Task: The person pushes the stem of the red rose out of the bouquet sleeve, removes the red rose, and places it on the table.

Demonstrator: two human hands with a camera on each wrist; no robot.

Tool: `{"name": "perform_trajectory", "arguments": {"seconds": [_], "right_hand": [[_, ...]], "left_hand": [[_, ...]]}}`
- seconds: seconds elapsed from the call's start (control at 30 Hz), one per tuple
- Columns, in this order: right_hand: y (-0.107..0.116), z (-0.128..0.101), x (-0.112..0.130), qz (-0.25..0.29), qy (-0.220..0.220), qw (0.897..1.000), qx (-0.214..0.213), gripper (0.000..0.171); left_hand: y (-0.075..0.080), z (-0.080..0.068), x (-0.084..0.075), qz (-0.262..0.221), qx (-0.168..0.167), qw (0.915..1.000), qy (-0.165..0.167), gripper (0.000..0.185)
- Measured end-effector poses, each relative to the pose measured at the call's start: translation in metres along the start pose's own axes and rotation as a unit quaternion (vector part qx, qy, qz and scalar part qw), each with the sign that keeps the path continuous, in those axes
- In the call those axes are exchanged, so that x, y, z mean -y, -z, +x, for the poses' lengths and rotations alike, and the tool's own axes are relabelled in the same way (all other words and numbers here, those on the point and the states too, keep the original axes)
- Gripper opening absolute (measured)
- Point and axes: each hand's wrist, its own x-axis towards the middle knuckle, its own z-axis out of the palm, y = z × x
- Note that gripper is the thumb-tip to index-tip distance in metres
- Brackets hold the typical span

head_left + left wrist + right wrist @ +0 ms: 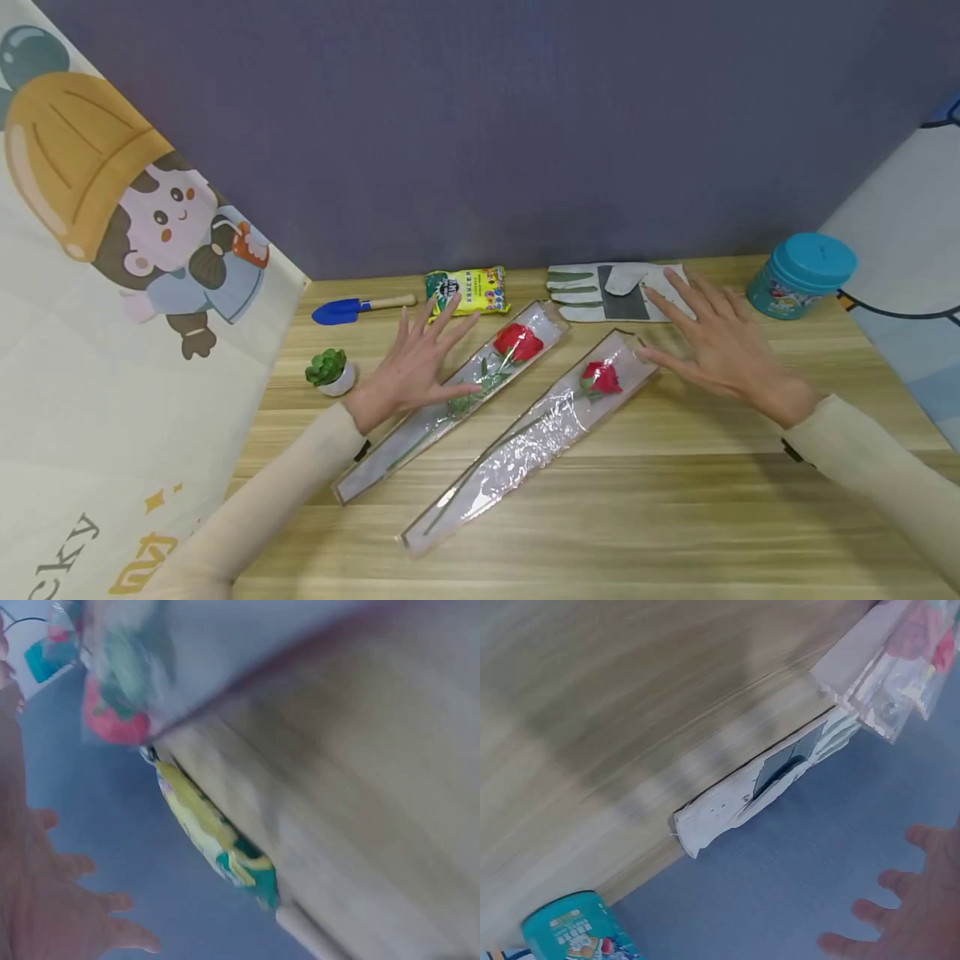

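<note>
Two red roses in clear wrapping sleeves lie slantwise on the wooden table, the left rose (517, 342) partly covered by my left hand (408, 367) in the head view. That hand has its fingers spread and holds nothing. My right hand (720, 346), fingers also spread and nothing in them, is by the top end of the right rose (601, 379). Its fingers overlap the cuff of a white and grey work glove (585, 292) in the head view. In the right wrist view the fingertips show apart from the glove (742, 787).
Along the back lie a blue hand trowel (337, 312) with a wooden handle and a yellow-green packet (480, 292). A small potted succulent (327, 368) stands at the left, a teal lidded tub (798, 279) at the back right. A dark panel (525, 133) rises behind the table.
</note>
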Motion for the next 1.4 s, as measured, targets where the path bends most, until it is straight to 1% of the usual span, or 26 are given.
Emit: {"name": "perform_trajectory", "arguments": {"seconds": [0.1, 0.17, 0.27, 0.37, 0.47, 0.53, 0.6, 0.63, 0.7, 0.73, 0.77, 0.83, 0.87, 0.97, 1.1, 1.17, 1.23, 1.3, 1.4], "right_hand": [[0.001, -0.006, 0.001, 0.014, -0.02, 1.0, 0.01, 0.092], [0.003, -0.011, 0.002, 0.035, -0.042, 0.998, 0.025, 0.09], [0.007, -0.02, 0.006, 0.084, -0.086, 0.991, 0.053, 0.085], [0.009, -0.03, 0.008, 0.138, -0.115, 0.982, 0.055, 0.079], [0.008, -0.039, 0.01, 0.184, -0.134, 0.972, 0.052, 0.072], [0.006, -0.044, 0.012, 0.211, -0.146, 0.964, 0.067, 0.066], [0.002, -0.048, 0.014, 0.247, -0.157, 0.952, 0.093, 0.061], [0.0, -0.049, 0.016, 0.268, -0.164, 0.943, 0.109, 0.059], [-0.004, -0.05, 0.023, 0.317, -0.178, 0.92, 0.144, 0.057], [-0.006, -0.051, 0.026, 0.342, -0.186, 0.907, 0.16, 0.056], [-0.008, -0.051, 0.03, 0.371, -0.195, 0.891, 0.175, 0.056], [-0.012, -0.053, 0.037, 0.431, -0.204, 0.856, 0.2, 0.054], [-0.014, -0.054, 0.041, 0.46, -0.208, 0.838, 0.21, 0.053], [-0.02, -0.056, 0.05, 0.529, -0.218, 0.785, 0.236, 0.053], [-0.027, -0.056, 0.061, 0.588, -0.24, 0.728, 0.259, 0.058], [-0.031, -0.056, 0.066, 0.615, -0.249, 0.701, 0.261, 0.058], [-0.035, -0.056, 0.071, 0.639, -0.254, 0.678, 0.259, 0.056], [-0.038, -0.056, 0.073, 0.658, -0.254, 0.661, 0.256, 0.053], [-0.042, -0.056, 0.076, 0.68, -0.256, 0.639, 0.253, 0.048]], "left_hand": [[-0.001, -0.006, -0.008, -0.053, 0.001, 0.9985, 0.013, 0.106], [0.0, -0.012, -0.015, -0.096, 0.002, 0.9951, 0.022, 0.103], [0.002, -0.018, -0.028, -0.158, -0.003, 0.987, 0.032, 0.098], [0.004, -0.022, -0.041, -0.213, -0.011, 0.9759, 0.044, 0.094], [0.003, -0.026, -0.053, -0.27, -0.016, 0.9613, 0.051, 0.091], [0.001, -0.029, -0.061, -0.312, -0.011, 0.9486, 0.053, 0.089], [-0.002, -0.032, -0.068, -0.356, 0.002, 0.9325, 0.062, 0.089], [-0.003, -0.033, -0.071, -0.373, 0.01, 0.9254, 0.066, 0.088], [-0.007, -0.034, -0.077, -0.401, 0.024, 0.9132, 0.07, 0.087], [-0.008, -0.034, -0.08, -0.413, 0.031, 0.9074, 0.073, 0.086], [-0.009, -0.034, -0.083, -0.422, 0.041, 0.9026, 0.076, 0.086], [-0.012, -0.035, -0.088, -0.422, 0.056, 0.9014, 0.077, 0.086], [-0.013, -0.035, -0.091, -0.418, 0.064, 0.9028, 0.079, 0.087], [-0.015, -0.035, -0.098, -0.389, 0.077, 0.9146, 0.08, 0.087], [-0.018, -0.036, -0.107, -0.341, 0.075, 0.9341, 0.074, 0.086], [-0.02, -0.037, -0.112, -0.321, 0.073, 0.9413, 0.073, 0.085], [-0.021, -0.038, -0.115, -0.298, 0.073, 0.949, 0.074, 0.084], [-0.022, -0.039, -0.119, -0.277, 0.072, 0.9551, 0.076, 0.081], [-0.024, -0.039, -0.123, -0.262, 0.074, 0.959, 0.079, 0.08]]}}
